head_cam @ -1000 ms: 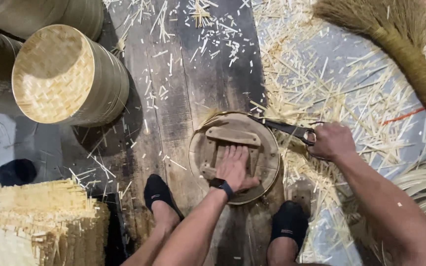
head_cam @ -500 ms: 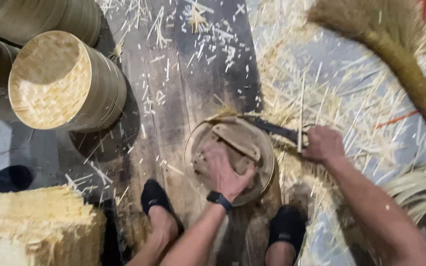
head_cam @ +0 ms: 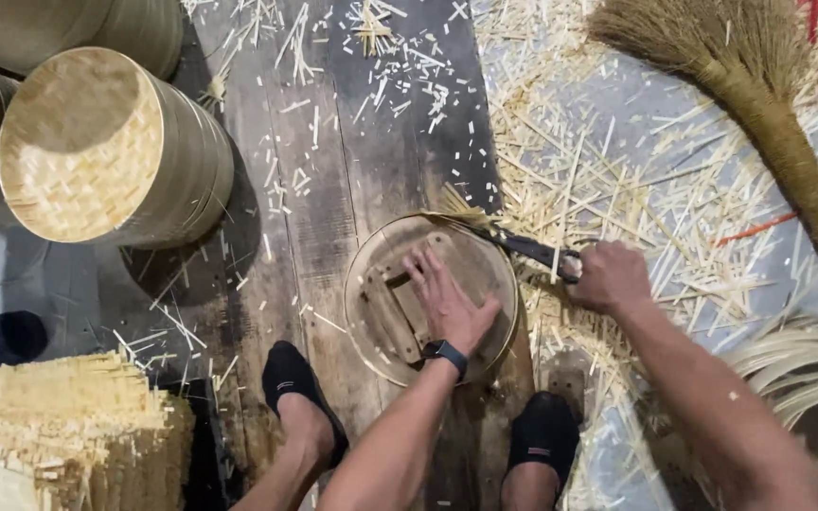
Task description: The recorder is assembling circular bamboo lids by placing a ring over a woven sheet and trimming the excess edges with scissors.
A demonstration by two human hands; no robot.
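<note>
Your left hand lay open — flat on the round bamboo lid. Your right hand gripped dark shears at its rim — cuttings all around.

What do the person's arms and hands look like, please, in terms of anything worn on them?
Both arms are bare, with no sleeves showing and no gloves. The left hand has a dark watch with a black strap at the wrist. The right hand wears nothing that shows; no rings can be made out on either hand.
</note>
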